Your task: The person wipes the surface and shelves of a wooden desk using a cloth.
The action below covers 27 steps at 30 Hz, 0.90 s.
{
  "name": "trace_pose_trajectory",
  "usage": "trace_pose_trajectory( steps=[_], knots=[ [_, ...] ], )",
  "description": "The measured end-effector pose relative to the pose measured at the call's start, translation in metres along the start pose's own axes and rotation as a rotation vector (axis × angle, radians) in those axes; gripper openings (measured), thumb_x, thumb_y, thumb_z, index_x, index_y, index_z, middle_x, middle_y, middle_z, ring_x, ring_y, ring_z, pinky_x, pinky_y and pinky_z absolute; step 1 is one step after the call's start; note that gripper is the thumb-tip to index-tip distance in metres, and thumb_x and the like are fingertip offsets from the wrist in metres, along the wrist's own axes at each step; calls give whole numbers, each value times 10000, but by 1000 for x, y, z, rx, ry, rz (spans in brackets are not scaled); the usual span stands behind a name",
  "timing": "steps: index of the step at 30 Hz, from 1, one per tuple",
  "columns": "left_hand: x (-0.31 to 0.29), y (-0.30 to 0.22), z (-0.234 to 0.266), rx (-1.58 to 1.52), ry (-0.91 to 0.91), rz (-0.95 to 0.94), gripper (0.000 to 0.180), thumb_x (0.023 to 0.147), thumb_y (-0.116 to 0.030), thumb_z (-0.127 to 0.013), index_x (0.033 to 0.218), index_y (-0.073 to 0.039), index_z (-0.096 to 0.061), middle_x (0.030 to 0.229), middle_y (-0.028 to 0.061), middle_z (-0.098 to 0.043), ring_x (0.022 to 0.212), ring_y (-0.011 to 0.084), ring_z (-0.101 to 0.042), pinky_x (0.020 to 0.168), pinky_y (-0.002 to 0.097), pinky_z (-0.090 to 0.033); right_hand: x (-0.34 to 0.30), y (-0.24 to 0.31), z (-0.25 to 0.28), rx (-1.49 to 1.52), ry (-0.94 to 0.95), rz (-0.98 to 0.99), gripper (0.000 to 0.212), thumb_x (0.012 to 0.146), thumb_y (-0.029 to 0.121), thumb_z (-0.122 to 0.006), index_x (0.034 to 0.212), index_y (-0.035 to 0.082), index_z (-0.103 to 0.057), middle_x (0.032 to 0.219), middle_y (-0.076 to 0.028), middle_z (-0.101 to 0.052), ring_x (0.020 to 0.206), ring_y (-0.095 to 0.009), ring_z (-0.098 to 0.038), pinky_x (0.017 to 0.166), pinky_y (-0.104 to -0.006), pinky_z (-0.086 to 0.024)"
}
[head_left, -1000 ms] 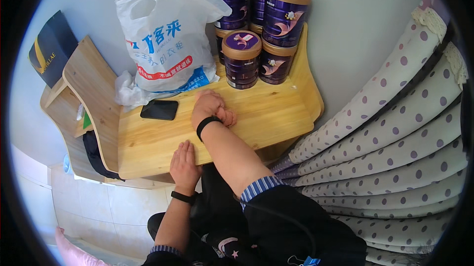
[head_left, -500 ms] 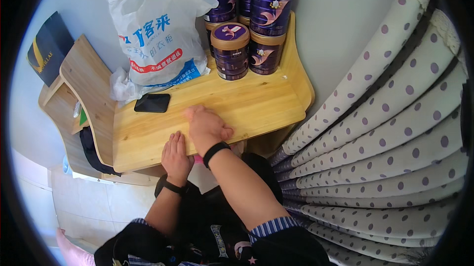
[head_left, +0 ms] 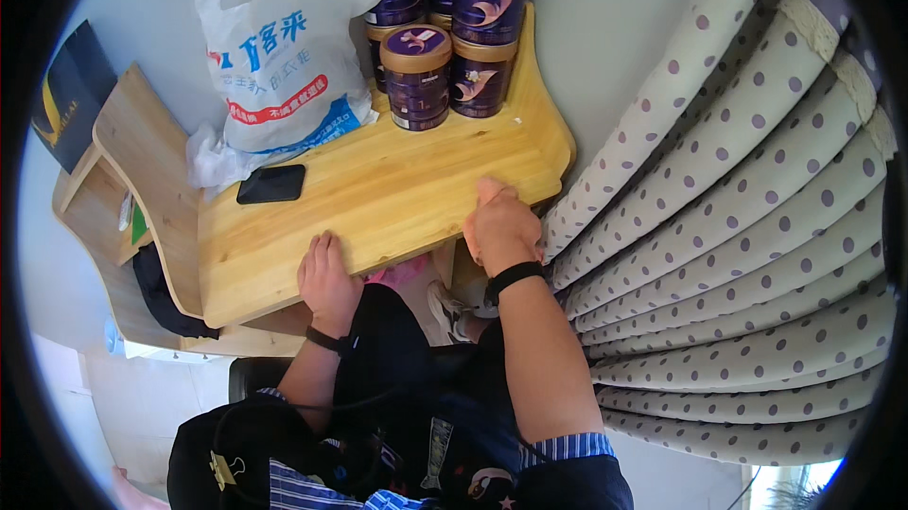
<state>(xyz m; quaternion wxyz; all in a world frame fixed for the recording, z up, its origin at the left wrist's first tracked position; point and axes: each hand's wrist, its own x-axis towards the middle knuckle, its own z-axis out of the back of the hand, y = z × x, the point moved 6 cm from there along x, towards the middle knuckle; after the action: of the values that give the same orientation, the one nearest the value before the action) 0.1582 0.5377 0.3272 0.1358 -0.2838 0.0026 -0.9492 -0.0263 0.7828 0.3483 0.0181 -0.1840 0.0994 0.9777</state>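
At the front edge of the wooden desk (head_left: 378,202), my left hand (head_left: 329,278) lies with its fingers stretched flat on the top. Farther right, my right hand (head_left: 506,226) is at the same edge near the desk's right corner, its fingers curled in. Whether anything is inside those curled fingers I cannot make out. A black phone (head_left: 271,184) lies on the desk beyond my left hand. Behind it stands a full white plastic bag (head_left: 284,65) with blue and red print.
Purple cans with gold lids (head_left: 417,79) stand stacked at the back. A curved wooden side shelf (head_left: 142,188) holds a dark paper bag (head_left: 76,94) at the left. Polka-dot curtains (head_left: 700,226) hang close on the right. Below the desk, something pink (head_left: 399,272) shows.
My right hand has moved right along the desk's front edge, away from my left hand, which stays near the edge. The view has shifted slightly, showing more under the desk.
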Motion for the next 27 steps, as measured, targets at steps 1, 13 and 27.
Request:
trace_pose_trajectory(
  steps=[1, 13, 27],
  knots=[
    [0, 1, 0, -7, -19, 1, 645, 652, -29, -691, 1292, -20, -613, 1376, 115, -630, 1313, 329, -577, 1082, 445, -450, 0, 1, -2, -6, 5, 8, 283, 915, 209, -682, 1177, 167, -582, 1286, -176, -636, 1174, -365, -694, 847, -520, -598],
    [-4, 15, 9, -49, 29, 27, 589, 697, -58, -695, 1279, -6, -618, 1378, 131, -627, 1317, 337, -573, 1088, 458, -456, 18, 54, 9, -383, 311, -5, 586, 630, 225, -950, 1160, 152, -710, 1210, -129, -751, 951, -305, -777, 713, -470, -613],
    [-18, 21, 10, -82, -14, -31, 383, 914, -235, -569, 1197, 0, -678, 1256, 177, -669, 1279, 342, -590, 1144, 477, -420, -23, 314, -76, -377, 109, 334, 359, 847, 171, -829, 1200, 186, -765, 1120, -5, -777, 980, -263, -764, 683, -495, -612]
  ],
)
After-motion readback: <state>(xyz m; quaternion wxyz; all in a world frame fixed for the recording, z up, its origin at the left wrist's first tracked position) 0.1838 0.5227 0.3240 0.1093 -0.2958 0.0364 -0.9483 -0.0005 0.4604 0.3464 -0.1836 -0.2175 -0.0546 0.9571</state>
